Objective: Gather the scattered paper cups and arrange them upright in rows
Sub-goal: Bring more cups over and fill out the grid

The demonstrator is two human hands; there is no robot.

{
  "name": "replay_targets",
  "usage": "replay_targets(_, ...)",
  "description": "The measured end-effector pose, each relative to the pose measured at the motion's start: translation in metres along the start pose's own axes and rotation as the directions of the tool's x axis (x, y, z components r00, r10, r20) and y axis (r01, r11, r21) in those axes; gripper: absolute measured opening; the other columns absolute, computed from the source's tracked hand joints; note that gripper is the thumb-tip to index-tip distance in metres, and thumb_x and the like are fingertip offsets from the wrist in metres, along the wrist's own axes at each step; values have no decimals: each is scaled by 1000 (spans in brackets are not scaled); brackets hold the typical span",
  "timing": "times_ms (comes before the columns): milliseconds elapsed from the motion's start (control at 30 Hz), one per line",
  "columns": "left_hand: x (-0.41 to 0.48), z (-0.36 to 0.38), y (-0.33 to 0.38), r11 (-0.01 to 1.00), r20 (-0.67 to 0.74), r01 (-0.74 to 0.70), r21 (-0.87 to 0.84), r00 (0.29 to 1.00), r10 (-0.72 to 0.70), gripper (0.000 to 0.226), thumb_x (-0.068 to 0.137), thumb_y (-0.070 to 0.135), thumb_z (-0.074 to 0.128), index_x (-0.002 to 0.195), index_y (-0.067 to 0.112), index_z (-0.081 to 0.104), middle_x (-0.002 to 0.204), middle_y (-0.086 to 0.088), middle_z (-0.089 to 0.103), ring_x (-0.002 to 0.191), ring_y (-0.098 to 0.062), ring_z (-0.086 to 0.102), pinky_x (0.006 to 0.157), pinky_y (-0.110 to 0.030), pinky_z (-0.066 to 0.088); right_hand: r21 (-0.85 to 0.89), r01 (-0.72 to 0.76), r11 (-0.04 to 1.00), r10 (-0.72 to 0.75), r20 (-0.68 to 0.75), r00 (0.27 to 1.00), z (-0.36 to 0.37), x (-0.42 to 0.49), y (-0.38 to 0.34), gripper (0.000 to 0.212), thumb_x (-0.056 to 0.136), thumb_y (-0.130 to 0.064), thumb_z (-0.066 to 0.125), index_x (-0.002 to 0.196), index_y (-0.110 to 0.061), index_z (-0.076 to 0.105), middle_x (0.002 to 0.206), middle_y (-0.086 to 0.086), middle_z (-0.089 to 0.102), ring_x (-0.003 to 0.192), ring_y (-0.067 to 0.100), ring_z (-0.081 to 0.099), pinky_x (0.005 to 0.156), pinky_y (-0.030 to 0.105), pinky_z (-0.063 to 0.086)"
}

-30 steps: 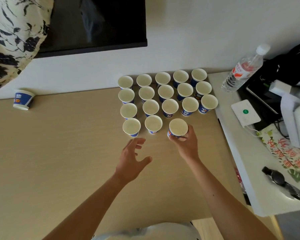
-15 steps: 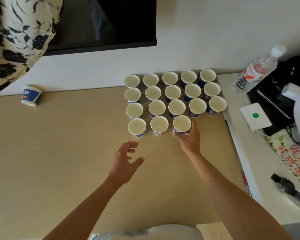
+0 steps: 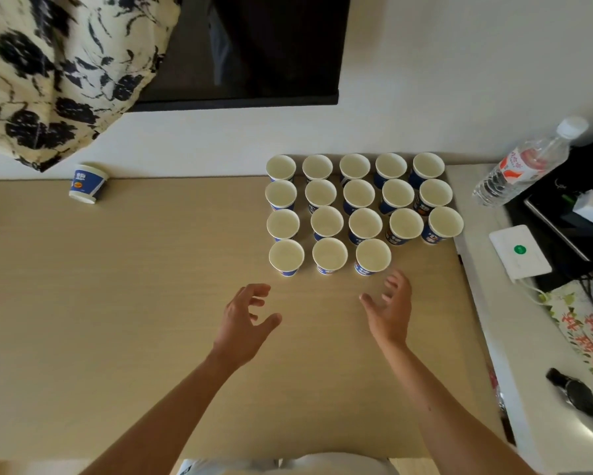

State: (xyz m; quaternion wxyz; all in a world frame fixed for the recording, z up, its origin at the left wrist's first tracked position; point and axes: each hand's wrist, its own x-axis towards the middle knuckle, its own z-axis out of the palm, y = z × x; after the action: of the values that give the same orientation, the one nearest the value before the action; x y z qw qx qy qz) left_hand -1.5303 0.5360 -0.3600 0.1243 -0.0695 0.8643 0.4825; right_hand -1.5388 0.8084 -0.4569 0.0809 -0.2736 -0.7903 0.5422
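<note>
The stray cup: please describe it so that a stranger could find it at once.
Start from the patterned cloth hanging at the upper left. Just below its hem, the stray cup sits on the table by the wall. It alone stands mouth down, far left of the rows.

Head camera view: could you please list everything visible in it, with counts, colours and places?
upright paper cups: 18, blue and white, in rows at the table's far right
upside-down cup: 1, blue and white, far left by the wall
table: 1, beige
water bottle: 1, clear, red label, on the white side surface
white device: 1, green dot, right
wristwatch: 1, black, near right
patterned fabric: 1, cream and black, top left
dark screen: 1, on the wall
left hand: open, empty
right hand: open, empty
</note>
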Motion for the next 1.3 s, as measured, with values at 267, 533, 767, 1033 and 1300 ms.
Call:
replay_targets(267, -6, -49, -22, 996, -114, 80, -26, 990, -82, 44, 81, 14, 77, 120, 15, 58, 117, 3, 61, 105, -15, 59, 81, -36, 55, -48, 105, 993, -98, 119, 988, 22, -100, 3, 60, 78, 10, 77, 129, -9, 52, 113, 7, 57, 102, 29, 60, 89, 34, 45)
replay_targets(533, -16, -140, -73, 990, -247, 125, -58, 959, -135, 41, 84, 16, 74, 122, 15, 57, 119, 2, 61, 105, -14, 59, 78, -25, 52, 48, 288, 957, -273, 492, 827, 143, -136, -109, 56, 80, 4, 76, 122, -24, 50, 112, -2, 59, 103, 13, 60, 89, 27, 46)
replay_targets(767, -26, -238, -135, 980, -348, 151, -129, 918, -187, 39, 86, 20, 72, 122, 17, 57, 120, 5, 61, 107, -13, 59, 81, -28, 53, -1, 345, 939, -259, 661, 704, 274, -168, -195, 55, 83, -6, 78, 132, -9, 51, 114, 6, 58, 96, 18, 61, 80, 31, 51)
replay_targets(1033, -15, -381, -230, 965, -472, 185, -183, 845, -252, 41, 85, 22, 73, 122, 18, 58, 118, 5, 63, 103, -12, 60, 79, -26, 52, -50, 421, 906, -219, 796, 565, 428, -233, -260, 52, 84, -5, 76, 130, -11, 52, 115, 4, 59, 90, 9, 61, 77, 21, 47)
replay_targets(1300, 41, -544, -316, 953, -592, 304, 15, 770, -236, 50, 84, 22, 71, 129, 11, 52, 124, -7, 57, 115, -24, 52, 98, -34, 43, -94, 444, 891, -139, 875, 464, 550, -279, -287, 56, 83, -3, 78, 132, -4, 50, 114, 11, 57, 91, 19, 58, 85, 30, 49)
